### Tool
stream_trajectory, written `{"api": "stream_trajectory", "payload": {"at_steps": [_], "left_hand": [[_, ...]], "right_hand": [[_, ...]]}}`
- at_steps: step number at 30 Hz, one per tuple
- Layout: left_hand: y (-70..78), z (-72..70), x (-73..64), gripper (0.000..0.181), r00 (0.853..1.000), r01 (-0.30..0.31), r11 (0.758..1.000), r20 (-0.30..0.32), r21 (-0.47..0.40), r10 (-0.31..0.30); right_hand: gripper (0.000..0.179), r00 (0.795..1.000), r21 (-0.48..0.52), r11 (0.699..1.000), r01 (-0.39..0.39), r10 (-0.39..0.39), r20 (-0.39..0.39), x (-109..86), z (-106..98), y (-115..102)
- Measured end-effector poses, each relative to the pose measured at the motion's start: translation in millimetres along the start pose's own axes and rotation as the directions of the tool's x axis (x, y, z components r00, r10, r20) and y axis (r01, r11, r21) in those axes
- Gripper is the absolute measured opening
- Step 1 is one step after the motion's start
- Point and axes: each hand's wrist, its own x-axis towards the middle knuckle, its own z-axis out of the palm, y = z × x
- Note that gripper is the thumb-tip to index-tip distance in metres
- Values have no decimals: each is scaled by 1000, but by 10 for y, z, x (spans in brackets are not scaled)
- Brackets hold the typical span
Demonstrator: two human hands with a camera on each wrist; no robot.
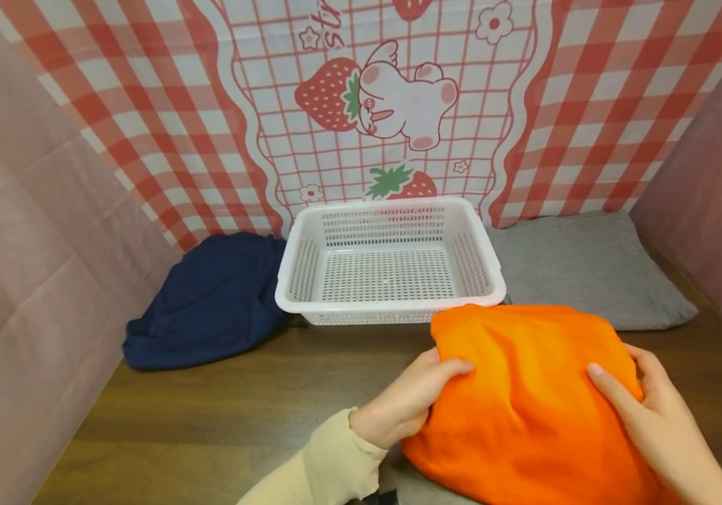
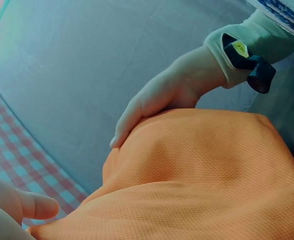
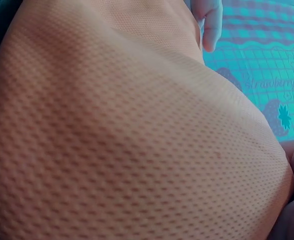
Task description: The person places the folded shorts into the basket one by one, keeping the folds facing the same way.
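A: Writing first. What was legible?

B: One word, "strawberry", printed on the backdrop. Red lettering near the head view's upper edge stood sideways and cut off. A yellow label sat at the right wrist, its marks too small to read.

A: Principal item?

B: Orange cloth, one; dimpled, mesh-like weave, rounded outline, soft creases down the face. It was positioned in front of the white basket and to the right, overlapping that basket's near right corner in the head view; contact between them could not be told.

A: Condition of each grip?

B: Left hand: grip closed on the cloth's left edge, thumb laid over the face. Right hand: grip closed on the right edge, thumb likewise on top.

A: Remaining stock?

B: The basket: rectangular, plastic-looking, slotted walls and base, smooth rounded rim. Left of it, a navy cloth, rumpled. Right of it, a grey cloth, flat, heathered. Desk: brown, wood-grained. Backdrop: red-and-white checks, strawberries, one white cartoon figure. Sleeve on the left arm: cream.
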Motion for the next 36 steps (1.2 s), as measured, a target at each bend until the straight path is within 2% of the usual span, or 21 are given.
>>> {"api": "stream_trajectory", "payload": {"at_steps": [5,10,15,20,27,33,36], "left_hand": [[57,-2,-51,27,1000,0,1000,-3,9,0],[134,1,-113,25,1000,-17,1000,24,-11,17],[222,-19,-171,26,996,-51,999,69,-20,52],[288,-61,-202,27,993,-80,997,84,-10,81],[349,-141,-241,27,989,-127,991,87,46,122],[411,-179,-270,26,982,-190,969,45,160,185],[452,-205,-278,28,978,-206,955,30,212,204]], "right_hand": [[67,1000,16,1000,-15,15,-19,-27,-1,-41],[62,999,33,999,-20,21,-37,-55,-36,-65],[53,997,46,998,41,-37,-74,-49,-52,-100],[47,986,81,989,127,-117,-122,-2,-25,-138],[43,966,145,962,233,-212,-144,85,32,-205],[39,956,170,951,258,-226,-189,118,93,-335],[37,954,259,926,276,-232,-189,143,135,-397]]}}
